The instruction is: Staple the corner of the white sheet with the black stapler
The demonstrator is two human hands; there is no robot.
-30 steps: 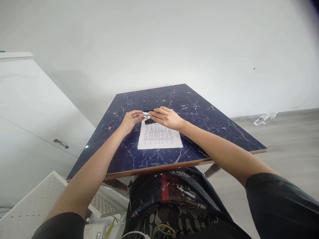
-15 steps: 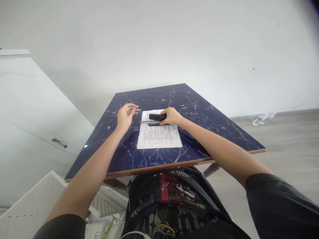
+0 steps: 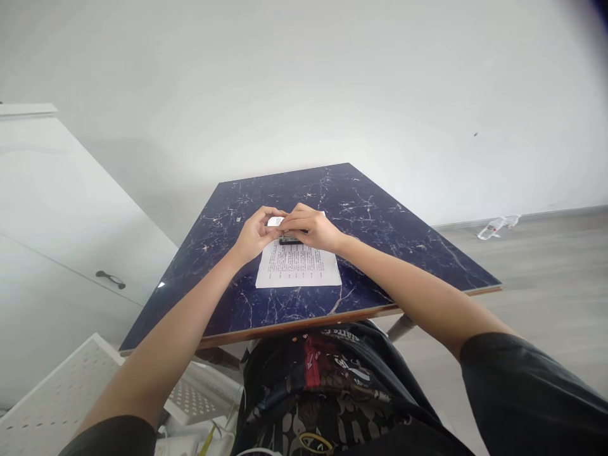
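Note:
A printed white sheet of paper lies on a dark blue marbled table. At the sheet's far edge sits a black stapler, mostly hidden under my hands. My right hand is closed over the stapler's top. My left hand is curled beside it, its fingers pinched at the stapler's left end and the paper's upper left corner. Both hands touch each other over the stapler.
A white cabinet with a dark handle stands left of the table. A white perforated shelf lies low at the left. A crushed plastic bottle lies on the grey floor at the right, by the white wall.
My left hand, open and apart half a second ago, has come back to the stapler and closed on its left end. My right hand stays on the stapler, now covering more of it.

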